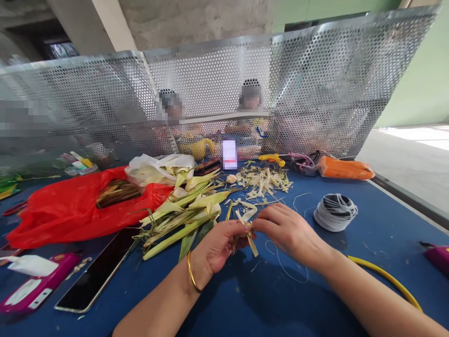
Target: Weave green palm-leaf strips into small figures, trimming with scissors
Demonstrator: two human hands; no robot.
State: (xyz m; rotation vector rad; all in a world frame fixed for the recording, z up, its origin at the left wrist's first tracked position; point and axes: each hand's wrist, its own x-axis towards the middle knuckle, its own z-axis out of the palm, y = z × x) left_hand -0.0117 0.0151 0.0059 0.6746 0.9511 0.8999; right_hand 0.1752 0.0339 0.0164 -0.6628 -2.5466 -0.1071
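My left hand (220,245), with a gold bangle on its wrist, is closed around a small folded piece of pale palm leaf (249,236). My right hand (286,230) pinches the same piece from the right, fingertips meeting the left hand's. A thin white thread (280,264) trails on the blue table below my hands. Just left of them lies a pile of green and yellow leaf strips (185,210). A spool of white thread (335,212) sits to the right.
A red plastic bag (63,210) and a white bag (157,168) lie at the left. A phone (96,276) and a pink object (33,290) are near the front left. Leaf scraps (261,180), an orange pouch (345,168), a yellow cable (386,278). Two people sit behind a perforated metal screen (315,84).
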